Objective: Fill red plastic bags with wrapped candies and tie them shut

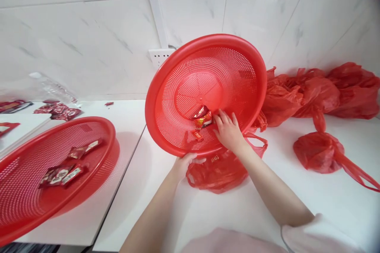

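Note:
A red plastic basket [166, 83] with mesh sides is tilted toward me above the table. My left hand [184, 165] grips its lower rim, thumb along the edge. Inside the basket, my right hand [227, 130] reaches in with its fingers apart, at the side of a few small wrapped snack packets [203, 120]. Whether the fingertips touch the packets is hard to make out. Beneath the lower rim lies a red plastic bag [218, 176], its handles loose and its upper part hidden by the basket.
A second red basket [111, 134] on the left holds several snack packets [61, 174]. More packets [63, 111] and a clear plastic bottle [56, 89] lie behind it. Stuffed red bags [314, 91] line the wall at right, with a tied red bag [319, 152] in front.

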A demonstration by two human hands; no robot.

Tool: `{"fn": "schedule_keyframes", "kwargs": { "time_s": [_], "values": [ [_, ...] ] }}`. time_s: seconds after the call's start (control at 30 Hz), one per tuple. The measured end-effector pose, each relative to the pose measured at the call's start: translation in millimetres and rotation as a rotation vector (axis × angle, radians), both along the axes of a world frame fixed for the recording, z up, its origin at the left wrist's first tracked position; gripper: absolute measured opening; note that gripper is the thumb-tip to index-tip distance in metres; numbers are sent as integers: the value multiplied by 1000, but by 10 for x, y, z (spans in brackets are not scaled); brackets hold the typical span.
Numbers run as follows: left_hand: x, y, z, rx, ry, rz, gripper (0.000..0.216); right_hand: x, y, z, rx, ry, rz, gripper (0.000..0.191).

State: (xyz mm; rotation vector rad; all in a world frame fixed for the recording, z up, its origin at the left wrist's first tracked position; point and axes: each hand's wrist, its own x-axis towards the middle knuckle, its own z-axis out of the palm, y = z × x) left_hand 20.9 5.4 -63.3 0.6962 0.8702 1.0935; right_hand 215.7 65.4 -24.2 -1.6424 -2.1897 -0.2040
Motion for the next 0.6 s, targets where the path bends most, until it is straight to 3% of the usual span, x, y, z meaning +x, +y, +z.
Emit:
{"fn": "schedule_keyframes", "kwargs": {
  "time_s": [0.13, 0.3, 0.5, 0.6],
  "values": [
    [16, 31, 37, 23, -33, 87, 29, 126, -31, 110, -211, -11, 244, 28],
    [-38, 73, 44, 29, -57, 98, 35, 172, -134, 321, -354, 74, 496, 39],
    [-116, 112, 19, 46, -16, 109, 29, 155, -163, 419, -388, 188, 531, 21],
    [-119, 113, 36, 58, 7, 108, 28, 203, -184, 492, -450, 268, 633, 20]
  ]
}}
